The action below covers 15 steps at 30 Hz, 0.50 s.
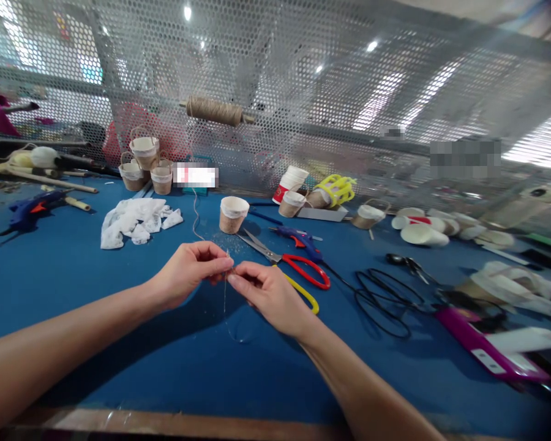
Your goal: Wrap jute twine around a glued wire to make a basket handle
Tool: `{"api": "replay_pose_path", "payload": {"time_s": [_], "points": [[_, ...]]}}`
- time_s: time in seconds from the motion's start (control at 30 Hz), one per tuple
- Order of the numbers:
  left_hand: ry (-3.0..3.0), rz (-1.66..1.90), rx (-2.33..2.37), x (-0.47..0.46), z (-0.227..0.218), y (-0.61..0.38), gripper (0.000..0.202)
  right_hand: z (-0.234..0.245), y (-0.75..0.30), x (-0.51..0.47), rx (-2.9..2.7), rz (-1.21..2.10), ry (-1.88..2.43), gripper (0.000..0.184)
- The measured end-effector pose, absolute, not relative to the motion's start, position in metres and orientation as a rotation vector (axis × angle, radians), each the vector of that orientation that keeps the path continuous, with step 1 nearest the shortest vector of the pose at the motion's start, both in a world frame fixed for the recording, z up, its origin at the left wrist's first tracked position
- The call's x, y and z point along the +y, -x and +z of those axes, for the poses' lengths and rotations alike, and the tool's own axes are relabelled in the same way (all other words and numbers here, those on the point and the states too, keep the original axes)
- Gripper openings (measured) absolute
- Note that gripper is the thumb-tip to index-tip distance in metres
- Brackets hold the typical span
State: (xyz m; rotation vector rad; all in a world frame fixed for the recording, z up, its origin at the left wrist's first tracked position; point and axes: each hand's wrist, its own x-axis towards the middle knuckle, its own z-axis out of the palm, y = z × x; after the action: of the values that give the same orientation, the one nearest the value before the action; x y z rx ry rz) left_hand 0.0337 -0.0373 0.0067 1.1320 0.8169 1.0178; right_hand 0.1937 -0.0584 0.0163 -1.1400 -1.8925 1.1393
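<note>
My left hand [196, 269] and my right hand [267, 293] meet above the middle of the blue table. Both pinch a thin string [224, 300], whose loose end hangs below the fingers and curls near the tabletop. The part between the fingertips is mostly hidden. Just beyond my hands stands a small cup [234, 215] wrapped in brown twine with a white cloth rim. Beside my right hand lie open scissors [287, 263] with one red and one yellow handle. A blue glue gun [299, 242] rests behind them.
Several twine-wrapped cups with handles [144, 153] are stacked at the back left, near crumpled white cloth [135, 222]. A twine spool [215, 111] hangs on the perforated metal screen. A black cable [386, 303] and a purple power strip [487, 346] lie on the right.
</note>
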Motion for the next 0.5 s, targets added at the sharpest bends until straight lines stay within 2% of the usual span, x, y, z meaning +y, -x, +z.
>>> {"api": "replay_pose_path", "payload": {"time_s": [0.3,0.5], "points": [[-1.065,1.006,0.791,-0.039,0.009,-0.036,0.013,0.017,-0.194,-0.058,-1.905,1.19,1.146,0.02],[-1.041,0.988,0.676,-0.04,0.013,-0.032,0.013,0.007,-0.195,-0.054,-1.572,1.699,0.914,0.029]]}}
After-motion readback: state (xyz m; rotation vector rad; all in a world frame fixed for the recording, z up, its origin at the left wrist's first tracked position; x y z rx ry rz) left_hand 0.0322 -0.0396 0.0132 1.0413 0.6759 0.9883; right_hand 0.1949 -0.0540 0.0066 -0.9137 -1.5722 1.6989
